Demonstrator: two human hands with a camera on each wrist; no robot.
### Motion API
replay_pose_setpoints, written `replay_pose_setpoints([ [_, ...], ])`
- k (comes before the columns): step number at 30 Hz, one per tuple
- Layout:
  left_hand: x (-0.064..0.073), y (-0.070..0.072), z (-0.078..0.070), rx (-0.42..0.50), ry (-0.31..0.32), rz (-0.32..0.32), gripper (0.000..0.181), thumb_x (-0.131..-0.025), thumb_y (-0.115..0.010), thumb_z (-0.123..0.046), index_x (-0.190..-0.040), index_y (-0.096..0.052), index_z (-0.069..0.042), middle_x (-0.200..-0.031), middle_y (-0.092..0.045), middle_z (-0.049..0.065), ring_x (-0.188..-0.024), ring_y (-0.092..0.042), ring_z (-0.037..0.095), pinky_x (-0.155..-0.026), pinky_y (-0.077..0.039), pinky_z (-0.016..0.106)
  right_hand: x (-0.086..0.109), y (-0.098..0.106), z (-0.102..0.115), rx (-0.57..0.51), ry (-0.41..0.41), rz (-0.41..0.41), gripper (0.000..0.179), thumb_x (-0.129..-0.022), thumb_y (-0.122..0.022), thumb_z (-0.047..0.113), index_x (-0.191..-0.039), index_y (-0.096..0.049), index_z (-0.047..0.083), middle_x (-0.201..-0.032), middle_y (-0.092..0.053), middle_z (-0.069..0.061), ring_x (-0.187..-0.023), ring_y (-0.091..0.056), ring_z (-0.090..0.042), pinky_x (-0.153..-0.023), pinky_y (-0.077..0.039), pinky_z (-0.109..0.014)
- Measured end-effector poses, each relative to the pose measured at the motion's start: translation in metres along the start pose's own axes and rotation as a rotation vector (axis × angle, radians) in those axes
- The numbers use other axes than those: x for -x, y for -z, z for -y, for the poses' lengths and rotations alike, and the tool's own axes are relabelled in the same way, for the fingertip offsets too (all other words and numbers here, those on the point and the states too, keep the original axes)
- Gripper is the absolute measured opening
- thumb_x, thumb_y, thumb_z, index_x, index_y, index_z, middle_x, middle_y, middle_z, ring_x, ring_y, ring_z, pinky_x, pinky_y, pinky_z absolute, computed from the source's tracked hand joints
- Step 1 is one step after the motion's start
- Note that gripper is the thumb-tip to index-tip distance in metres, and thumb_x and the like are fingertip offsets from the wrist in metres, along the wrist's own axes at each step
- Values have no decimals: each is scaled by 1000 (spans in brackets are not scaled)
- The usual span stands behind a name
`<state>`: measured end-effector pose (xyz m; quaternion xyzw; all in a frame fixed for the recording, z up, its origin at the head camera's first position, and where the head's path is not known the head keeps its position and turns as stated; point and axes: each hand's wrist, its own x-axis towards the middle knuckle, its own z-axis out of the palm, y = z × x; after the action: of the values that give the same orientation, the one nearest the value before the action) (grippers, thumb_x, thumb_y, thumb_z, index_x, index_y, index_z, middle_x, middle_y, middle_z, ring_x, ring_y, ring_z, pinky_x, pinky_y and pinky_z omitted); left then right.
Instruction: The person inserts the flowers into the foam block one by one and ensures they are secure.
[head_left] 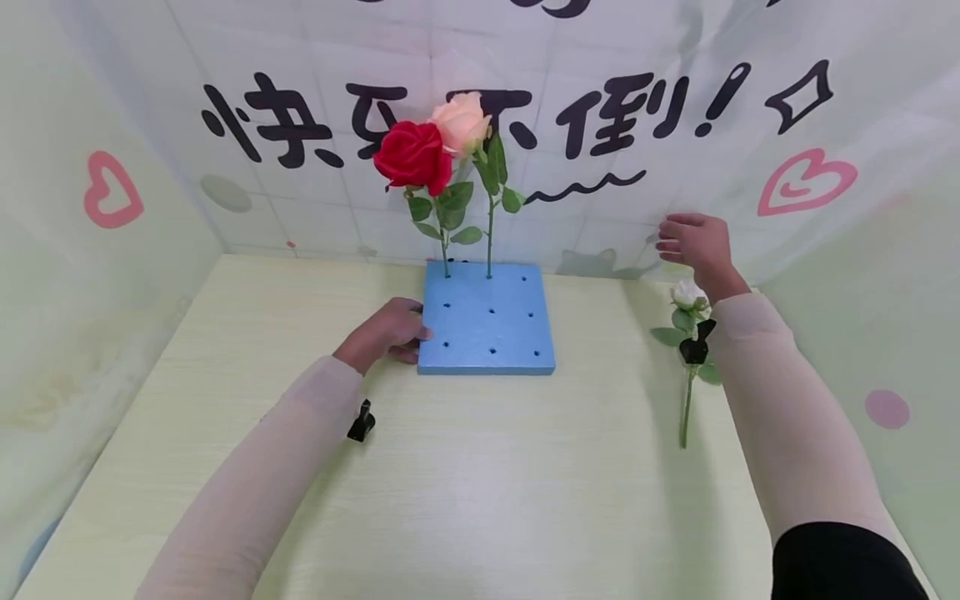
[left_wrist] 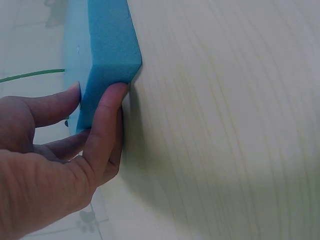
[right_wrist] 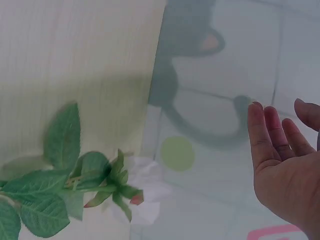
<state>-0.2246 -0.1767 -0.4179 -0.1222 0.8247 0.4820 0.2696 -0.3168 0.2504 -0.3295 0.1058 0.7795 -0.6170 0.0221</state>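
Note:
My left hand (head_left: 392, 328) pinches the left edge of a blue foam block (head_left: 510, 333), which has rows of small holes. In the left wrist view, the thumb lies on the holed face and the fingers (left_wrist: 103, 117) press the side near a corner. Two artificial roses stand upright in the block's back holes, a red rose (head_left: 412, 157) and a peach rose (head_left: 460, 123). Over at the right, my right hand (head_left: 701, 246) is raised with nothing in it, fingers fairly straight. Below it a white rose (head_left: 687, 293) lies on the table, partly hidden by the wrist and sleeve.
The pale wooden table (head_left: 480, 467) ends at a white cloth backdrop (head_left: 337, 217) with black lettering, close behind the block. Patterned cloth walls rise on both sides. A small black clip (head_left: 362, 422) hangs at the left sleeve, another black piece (head_left: 695, 346) at the right.

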Motion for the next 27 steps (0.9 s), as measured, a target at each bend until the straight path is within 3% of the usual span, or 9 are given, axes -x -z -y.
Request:
replay_pose_setpoints([
  [9,1,0,-1,-16,3,-3,63,-96,-55,-4,-152,-26,-2,-113,-58,23,-91,-63,28,-67,-61,34,1,38,-31,84,-76,-5,59,-97,-59,28,-144,-41,-3,-80,-62,14,-73,-65,-1,-73,-59,-22],
  [17,3,0,-2,-20,-1,0,63,-96,-55,-3,-152,-26,-1,-114,-58,23,-92,-63,28,-68,-61,34,9,59,-49,175,-115,-20,62,-97,-58,34,-144,-42,-3,-77,-59,18,-72,-64,3,-79,-58,-24],
  [27,2,1,-2,-25,-1,-1,64,-96,-55,-4,-153,-26,-2,-113,-58,22,-91,-62,28,-68,-61,34,16,72,-68,174,-299,-100,44,-91,-67,28,-121,-44,6,-78,-60,6,-68,-66,-7,-77,-59,-28],
])
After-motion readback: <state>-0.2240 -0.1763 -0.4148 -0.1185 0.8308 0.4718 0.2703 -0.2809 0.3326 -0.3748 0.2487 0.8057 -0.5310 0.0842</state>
